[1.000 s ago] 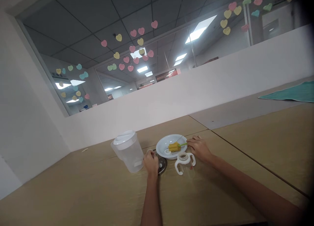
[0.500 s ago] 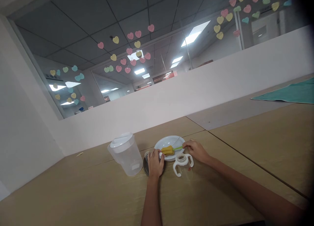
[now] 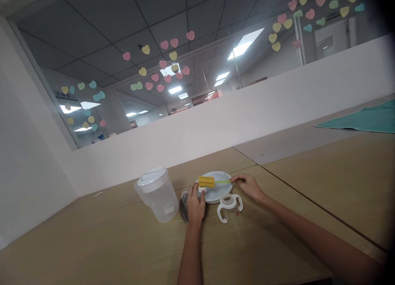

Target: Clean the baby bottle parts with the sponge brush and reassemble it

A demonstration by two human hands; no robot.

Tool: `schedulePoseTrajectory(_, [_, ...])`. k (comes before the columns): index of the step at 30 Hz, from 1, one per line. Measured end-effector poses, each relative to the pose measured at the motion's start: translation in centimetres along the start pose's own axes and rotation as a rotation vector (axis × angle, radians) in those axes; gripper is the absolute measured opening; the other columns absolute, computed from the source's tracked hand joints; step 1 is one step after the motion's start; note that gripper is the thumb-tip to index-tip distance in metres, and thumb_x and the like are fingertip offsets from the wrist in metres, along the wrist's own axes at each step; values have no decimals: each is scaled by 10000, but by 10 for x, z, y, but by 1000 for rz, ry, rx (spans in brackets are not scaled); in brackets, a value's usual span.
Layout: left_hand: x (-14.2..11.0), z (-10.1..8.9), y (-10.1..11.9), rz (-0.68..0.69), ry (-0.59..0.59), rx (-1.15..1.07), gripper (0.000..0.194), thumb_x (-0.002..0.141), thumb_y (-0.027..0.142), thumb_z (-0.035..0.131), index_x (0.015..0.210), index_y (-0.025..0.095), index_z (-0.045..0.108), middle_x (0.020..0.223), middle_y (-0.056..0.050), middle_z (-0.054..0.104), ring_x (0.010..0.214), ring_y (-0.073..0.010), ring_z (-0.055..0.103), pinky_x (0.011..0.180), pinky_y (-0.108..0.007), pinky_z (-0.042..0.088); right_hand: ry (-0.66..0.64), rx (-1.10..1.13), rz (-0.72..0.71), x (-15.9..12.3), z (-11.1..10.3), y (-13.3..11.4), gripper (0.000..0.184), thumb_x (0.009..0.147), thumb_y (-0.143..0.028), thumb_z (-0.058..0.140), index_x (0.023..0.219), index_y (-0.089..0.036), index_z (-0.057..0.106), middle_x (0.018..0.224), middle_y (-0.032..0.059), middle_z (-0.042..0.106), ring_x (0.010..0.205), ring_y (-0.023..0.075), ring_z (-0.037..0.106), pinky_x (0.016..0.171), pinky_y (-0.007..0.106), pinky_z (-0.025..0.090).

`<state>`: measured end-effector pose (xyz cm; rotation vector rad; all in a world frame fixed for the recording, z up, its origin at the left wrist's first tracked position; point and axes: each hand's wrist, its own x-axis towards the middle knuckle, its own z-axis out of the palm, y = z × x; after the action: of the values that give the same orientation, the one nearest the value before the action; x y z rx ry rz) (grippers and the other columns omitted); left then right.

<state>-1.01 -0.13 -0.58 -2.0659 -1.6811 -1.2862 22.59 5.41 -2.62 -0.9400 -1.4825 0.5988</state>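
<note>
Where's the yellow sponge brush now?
Head view, lower middle: the yellow sponge brush appears over the white bowl, its green handle in the right hand and the left hand close to its other end.

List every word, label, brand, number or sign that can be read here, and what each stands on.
None can be read.
Pale label on the pitcher: too small and blurred.
Red marks on the two-handled bottle: too small to tell whether they are print.
Heart-shaped notes on the window: no legible writing.
Sponge brush: no lettering visible.
</note>
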Motion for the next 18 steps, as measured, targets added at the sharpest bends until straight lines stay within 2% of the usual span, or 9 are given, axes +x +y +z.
schedulePoseTrajectory(5, [-1, -3, 7, 31, 125, -51, 273, 893, 321, 423, 1100, 201, 555, 1179, -74, 554, 1124, -174, 509, 995, -313, 392, 37, -28, -71, -3, 2, -1, 261, 745, -192, 431, 748, -200, 692, 885, 43, 718, 881, 199, 649, 820, 339, 479])
schedulePoseTrajectory(12, [0, -7, 7, 39, 235, -31, 170, 883, 317, 420, 931, 203, 536, 1124, -92, 535, 1098, -194, 513, 948, -317, 413, 88, -136, -23, -2, -4, -3, 270, 738, -174, 427, 751, -191, 697, 853, 41, 722, 833, 201, 653, 771, 318, 477])
schedulePoseTrajectory(15, [2, -9, -1, -44, 290, 91, 99, 841, 269, 452, 855, 196, 517, 1065, -94, 539, 1054, -213, 518, 918, -334, 412, 87, -156, -5, -2, -4, -2, 272, 732, -172, 431, 756, -190, 702, 853, 37, 722, 835, 200, 650, 767, 307, 470])
schedulePoseTrajectory(18, [2, -10, -11, -222, 199, 329, 92, 803, 258, 482, 776, 178, 518, 931, -85, 556, 974, -226, 536, 873, -333, 407, 89, -171, 4, -1, -5, 0, 276, 727, -178, 433, 763, -186, 707, 858, 40, 721, 841, 201, 645, 779, 304, 460])
